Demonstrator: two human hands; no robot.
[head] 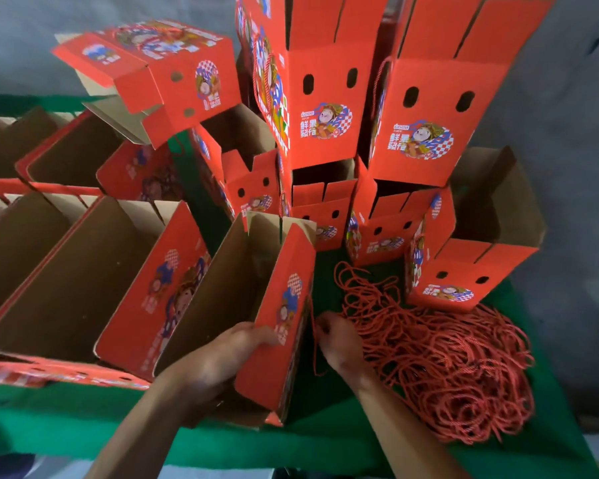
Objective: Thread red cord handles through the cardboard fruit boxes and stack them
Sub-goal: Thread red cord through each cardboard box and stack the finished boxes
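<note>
Gripping an open box point(284, 319) by its red wall, the left hand point(229, 354) steadies it while the right hand point(336, 337) pinches a cord point(314, 354) beside the cord pile point(440, 368).

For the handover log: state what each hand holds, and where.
Left hand grips the open box by its near wall's top edge. Right hand pinches a red cord near its upper end.

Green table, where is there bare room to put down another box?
Bare green table shows between the box held by the left hand and the cord pile, and along the near edge. The right hand sits in the first gap. Left and back are packed with boxes.
</note>
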